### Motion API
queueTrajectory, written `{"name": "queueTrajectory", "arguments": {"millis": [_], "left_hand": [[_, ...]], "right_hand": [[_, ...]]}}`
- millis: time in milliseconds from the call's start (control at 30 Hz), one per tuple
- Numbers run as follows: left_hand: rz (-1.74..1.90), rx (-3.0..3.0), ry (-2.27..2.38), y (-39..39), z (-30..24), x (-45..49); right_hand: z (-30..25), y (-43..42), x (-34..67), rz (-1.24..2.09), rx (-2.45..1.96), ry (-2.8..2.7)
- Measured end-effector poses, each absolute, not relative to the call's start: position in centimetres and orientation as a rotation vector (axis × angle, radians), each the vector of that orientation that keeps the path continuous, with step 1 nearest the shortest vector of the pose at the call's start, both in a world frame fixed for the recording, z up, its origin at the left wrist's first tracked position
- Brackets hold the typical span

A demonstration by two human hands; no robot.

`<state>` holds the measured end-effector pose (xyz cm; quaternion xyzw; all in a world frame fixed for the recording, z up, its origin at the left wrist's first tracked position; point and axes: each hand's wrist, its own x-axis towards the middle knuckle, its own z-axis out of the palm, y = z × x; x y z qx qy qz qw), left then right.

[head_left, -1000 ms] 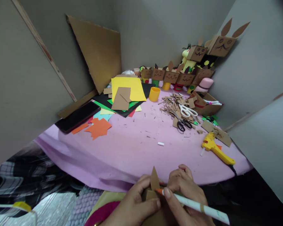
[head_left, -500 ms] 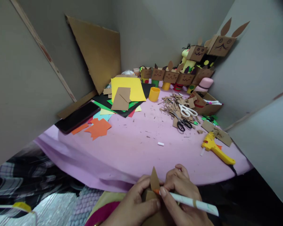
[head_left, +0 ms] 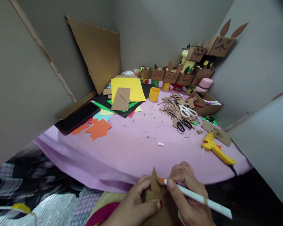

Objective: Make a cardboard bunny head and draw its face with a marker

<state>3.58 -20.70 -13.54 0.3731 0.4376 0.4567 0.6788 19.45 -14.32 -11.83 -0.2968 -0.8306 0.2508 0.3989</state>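
Low in the view, my left hand [head_left: 140,197] is closed round a small cardboard box [head_left: 166,212], thumb on its near side. A pointed cardboard ear [head_left: 154,180] stands up from the box beside my left fingers. My right hand [head_left: 191,194] grips a white marker [head_left: 202,199] with an orange tip. That tip is at the right edge of the ear; whether it touches I cannot tell. Part of the box is hidden by my hands.
Across the pink-covered table [head_left: 132,147] lie a yellow glue gun [head_left: 217,149], scissors [head_left: 184,122], cardboard scraps [head_left: 168,105], orange paper [head_left: 99,128], a yellow paper ring [head_left: 154,94] and a phone [head_left: 77,117]. Cardboard animal figures [head_left: 171,76] line the back; a cardboard sheet [head_left: 99,50] leans left.
My right hand has shifted up and to the right with the marker, its tip going from the ear's base to higher along its right edge. The left hand has hardly moved.
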Motion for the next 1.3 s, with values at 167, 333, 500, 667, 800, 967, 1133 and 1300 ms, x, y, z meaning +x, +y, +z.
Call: {"name": "queueTrajectory", "arguments": {"millis": [167, 333, 500, 667, 800, 967, 1133, 1300], "left_hand": [[1.006, 0.81, 0.996, -20.8, -13.4, 3.6], [0.983, 0.75, 1.002, -20.8, -13.3, 3.6], [0.988, 0.685, 1.004, -21.1, -13.6, 3.7], [1.004, 0.657, 0.991, -21.0, -13.3, 4.0], [1.017, 0.68, 0.981, -21.0, -13.3, 4.1], [0.992, 0.69, 0.972, -20.9, -13.5, 4.0], [0.992, 0.704, 0.98, -20.8, -13.4, 3.9], [0.989, 0.696, 0.989, -20.9, -13.3, 4.0]], "right_hand": [[-12.2, -14.6, 20.0, 0.615, -0.692, -2.194], [-12.3, -15.2, 20.5, 0.617, -0.695, -2.19], [-12.3, -15.3, 20.6, 0.612, -0.706, -2.185], [-12.2, -15.3, 20.8, 0.588, -0.724, -2.191], [-12.3, -15.4, 21.0, 0.529, -0.74, -2.206], [-12.5, -15.3, 21.0, 0.54, -0.726, -2.211], [-12.5, -15.2, 20.8, 0.561, -0.724, -2.216], [-12.5, -15.3, 21.0, 0.575, -0.734, -2.191]]}}
